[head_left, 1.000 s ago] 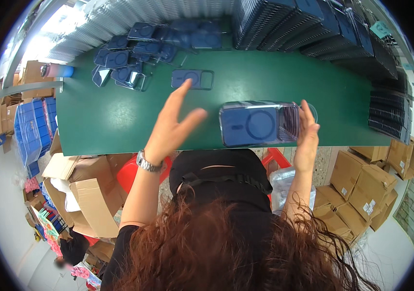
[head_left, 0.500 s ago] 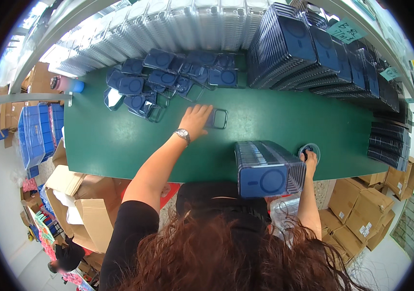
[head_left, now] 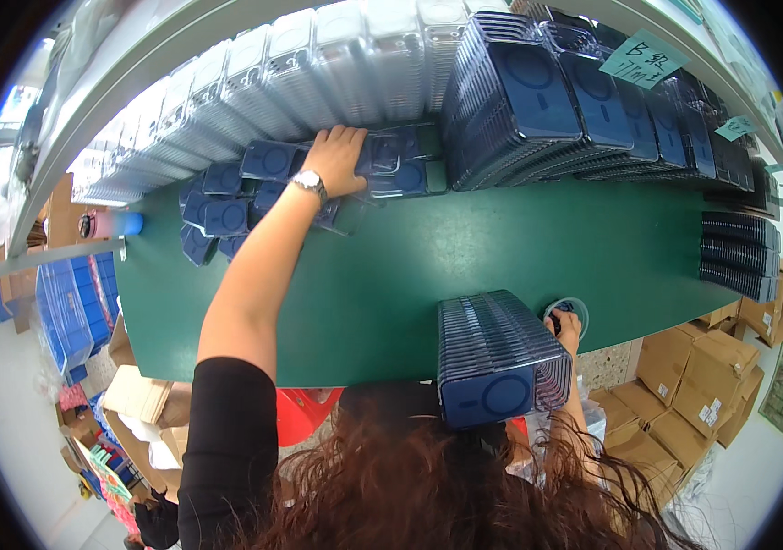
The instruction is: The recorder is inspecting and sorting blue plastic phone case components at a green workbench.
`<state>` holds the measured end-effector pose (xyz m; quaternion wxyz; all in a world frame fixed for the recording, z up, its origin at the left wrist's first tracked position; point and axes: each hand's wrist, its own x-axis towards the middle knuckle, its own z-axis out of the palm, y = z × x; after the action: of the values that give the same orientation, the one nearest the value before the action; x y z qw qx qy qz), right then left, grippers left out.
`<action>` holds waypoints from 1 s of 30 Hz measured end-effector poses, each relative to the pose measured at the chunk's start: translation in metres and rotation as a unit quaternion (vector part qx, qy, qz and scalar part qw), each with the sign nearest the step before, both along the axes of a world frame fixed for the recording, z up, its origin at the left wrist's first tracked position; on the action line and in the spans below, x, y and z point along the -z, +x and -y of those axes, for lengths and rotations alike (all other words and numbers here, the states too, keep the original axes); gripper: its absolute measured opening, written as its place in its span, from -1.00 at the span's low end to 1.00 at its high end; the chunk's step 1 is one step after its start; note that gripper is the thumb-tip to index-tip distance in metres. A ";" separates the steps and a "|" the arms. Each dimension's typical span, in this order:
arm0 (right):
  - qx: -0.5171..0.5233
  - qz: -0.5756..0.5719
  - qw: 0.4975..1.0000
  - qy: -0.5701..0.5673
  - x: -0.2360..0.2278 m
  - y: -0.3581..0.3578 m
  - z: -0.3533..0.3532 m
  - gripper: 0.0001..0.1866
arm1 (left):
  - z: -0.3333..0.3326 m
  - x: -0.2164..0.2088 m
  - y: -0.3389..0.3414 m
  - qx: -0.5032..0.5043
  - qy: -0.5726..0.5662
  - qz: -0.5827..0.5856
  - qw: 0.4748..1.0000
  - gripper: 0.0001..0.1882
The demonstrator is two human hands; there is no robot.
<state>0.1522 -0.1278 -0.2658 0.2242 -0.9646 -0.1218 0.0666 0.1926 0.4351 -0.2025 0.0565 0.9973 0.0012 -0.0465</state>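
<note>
My left hand (head_left: 336,160) lies over a loose pile of dark-blue phone cases (head_left: 226,217), its fingers stretched out and open on the cases. My right hand (head_left: 565,327) reaches into a small round clear tub (head_left: 581,312) of dark contents at the front right. Its fingers are closed inside, and whatever they pinch is hidden. Just left of the tub, a row of nested blue phone cases (head_left: 487,396) stands at the table's front edge, the nearest one facing me with a ring and a short bar on it.
Tall stacks of clear cases (head_left: 272,69) line the back of the green table (head_left: 391,302). Stacked dark-blue cases (head_left: 538,101) fill the back right, with more stacks (head_left: 738,257) at the right edge. A bottle (head_left: 112,224) stands far left. Cardboard boxes (head_left: 684,376) sit right of the table.
My left hand has gone from the table's middle up to the pile, and the single case under it has left that spot. My right hand stays at the tub. The view has shifted.
</note>
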 end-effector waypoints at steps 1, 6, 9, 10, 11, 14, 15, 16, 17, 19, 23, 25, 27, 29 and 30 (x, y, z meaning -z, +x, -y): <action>0.005 -0.003 1.000 -0.002 0.002 -0.003 0.001 -0.75 | -0.008 0.008 0.014 0.017 -0.007 -0.029 0.999 -0.13; 0.039 -0.021 0.999 -0.003 -0.002 -0.015 -0.009 -0.77 | -0.023 0.031 0.035 0.046 0.004 -0.116 0.992 -0.09; 0.058 -0.029 0.998 -0.005 -0.003 -0.016 -0.014 -0.79 | -0.024 0.036 0.024 0.028 -0.011 -0.133 0.991 -0.02; 0.061 -0.030 0.998 -0.006 -0.003 -0.016 -0.015 -0.79 | -0.019 0.032 0.021 0.031 -0.012 -0.134 0.990 -0.02; 0.062 -0.026 0.998 -0.012 -0.004 -0.015 -0.015 -0.80 | -0.014 0.028 0.016 0.003 -0.041 -0.103 0.994 -0.02; 0.066 -0.025 0.997 -0.015 -0.003 -0.016 -0.018 -0.80 | 0.008 0.016 0.001 -0.036 -0.095 -0.033 0.994 -0.08; 0.069 -0.028 0.997 -0.013 -0.001 -0.015 -0.018 -0.81 | 0.022 0.016 -0.001 -0.015 -0.128 -0.022 0.991 -0.10; 0.069 -0.029 0.997 -0.011 0.002 -0.016 -0.020 -0.81 | 0.034 0.017 -0.002 0.005 -0.158 -0.012 0.987 -0.13; 0.067 -0.035 0.997 -0.013 0.003 -0.016 -0.021 -0.80 | 0.046 0.024 -0.005 0.009 -0.151 0.009 0.988 -0.15; 0.064 -0.041 0.997 -0.009 0.001 -0.015 -0.023 -0.80 | 0.064 0.049 -0.005 0.015 -0.110 0.059 0.992 -0.14; 0.069 -0.047 0.996 -0.010 -0.003 -0.015 -0.023 -0.81 | 0.083 0.057 0.001 0.004 -0.059 0.026 0.998 -0.16; 0.066 -0.041 0.997 -0.006 -0.004 -0.016 -0.024 -0.82 | 0.082 0.055 0.000 0.022 -0.064 0.001 0.998 -0.15; 0.058 -0.037 0.998 -0.004 -0.007 -0.015 -0.024 -0.82 | 0.065 0.044 0.007 0.036 -0.089 0.026 0.995 -0.13; 0.060 -0.040 0.997 -0.001 -0.013 -0.015 -0.025 -0.82 | 0.048 0.032 0.023 0.027 -0.128 0.058 0.990 -0.11; 0.057 -0.043 0.997 0.005 -0.012 -0.013 -0.028 -0.81 | 0.038 0.032 0.033 0.022 -0.130 0.075 0.988 -0.10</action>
<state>0.1388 -0.1002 -0.2535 0.2376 -0.9651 -0.0575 0.0944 0.2256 0.3972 -0.2349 0.1845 0.9819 -0.0315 0.0273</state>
